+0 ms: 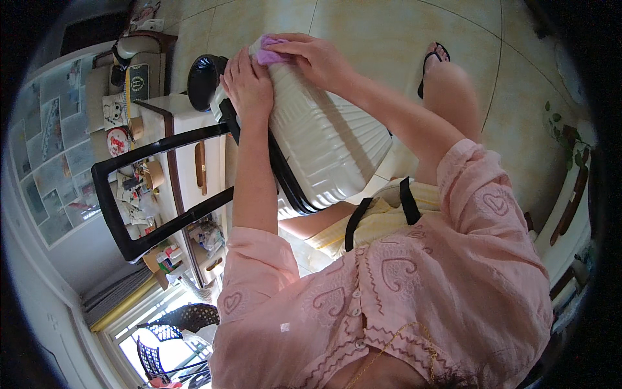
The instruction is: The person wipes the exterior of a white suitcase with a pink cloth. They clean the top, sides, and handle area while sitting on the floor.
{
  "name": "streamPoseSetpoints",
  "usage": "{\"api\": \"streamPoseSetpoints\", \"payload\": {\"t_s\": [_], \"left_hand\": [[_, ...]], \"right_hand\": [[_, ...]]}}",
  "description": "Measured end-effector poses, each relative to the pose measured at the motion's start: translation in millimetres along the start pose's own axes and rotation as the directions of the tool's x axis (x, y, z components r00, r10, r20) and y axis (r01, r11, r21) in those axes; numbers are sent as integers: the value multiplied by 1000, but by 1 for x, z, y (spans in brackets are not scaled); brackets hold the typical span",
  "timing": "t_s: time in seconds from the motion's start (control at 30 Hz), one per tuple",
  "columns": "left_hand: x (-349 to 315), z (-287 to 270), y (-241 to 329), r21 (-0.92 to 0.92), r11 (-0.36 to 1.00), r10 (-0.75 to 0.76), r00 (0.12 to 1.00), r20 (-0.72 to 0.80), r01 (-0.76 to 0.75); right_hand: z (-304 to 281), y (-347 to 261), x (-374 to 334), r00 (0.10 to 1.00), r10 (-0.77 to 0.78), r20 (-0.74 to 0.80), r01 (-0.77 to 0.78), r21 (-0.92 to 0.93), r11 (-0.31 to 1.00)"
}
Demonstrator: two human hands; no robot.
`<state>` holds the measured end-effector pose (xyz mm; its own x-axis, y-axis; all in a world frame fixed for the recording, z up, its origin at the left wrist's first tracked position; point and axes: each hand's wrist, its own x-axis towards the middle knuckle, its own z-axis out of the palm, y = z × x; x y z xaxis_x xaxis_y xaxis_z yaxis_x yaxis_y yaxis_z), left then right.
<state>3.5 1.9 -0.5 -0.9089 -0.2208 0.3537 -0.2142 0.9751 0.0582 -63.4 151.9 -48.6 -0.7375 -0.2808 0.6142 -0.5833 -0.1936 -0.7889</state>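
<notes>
Purple cloth (pixel 271 52) is lying bunched at about twelve o'clock in the view, pressed onto the upper end of a white ribbed suitcase (pixel 324 139). The right hand (pixel 311 58) is covering it, fingers held together and curled over the cloth. The left hand (pixel 247 84) is resting flat on the suitcase just beside it, toward nine o'clock, fingers close together. The suitcase's black pull handle (pixel 139 194) is sticking out toward eight o'clock, in front of a white cabinet (pixel 194 117).
</notes>
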Motion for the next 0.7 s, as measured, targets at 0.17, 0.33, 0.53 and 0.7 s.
{"api": "streamPoseSetpoints", "payload": {"t_s": [0.17,0.33,0.53,0.7], "left_hand": [[-1,-3,-5,-13,999,-33,999,6,33],[-1,-7,-5,-1,998,-64,998,23,64],[2,2,-17,-18,994,112,993,24,-112],[-2,3,-9,18,994,109,994,-5,-109]], "right_hand": [[6,57,-47,929,352,116,-343,-95,935],[-1,50,-43,905,390,170,-367,-152,918],[-12,-36,1,997,-70,36,68,54,996],[-1,-23,-10,999,-35,-9,36,103,994]]}}
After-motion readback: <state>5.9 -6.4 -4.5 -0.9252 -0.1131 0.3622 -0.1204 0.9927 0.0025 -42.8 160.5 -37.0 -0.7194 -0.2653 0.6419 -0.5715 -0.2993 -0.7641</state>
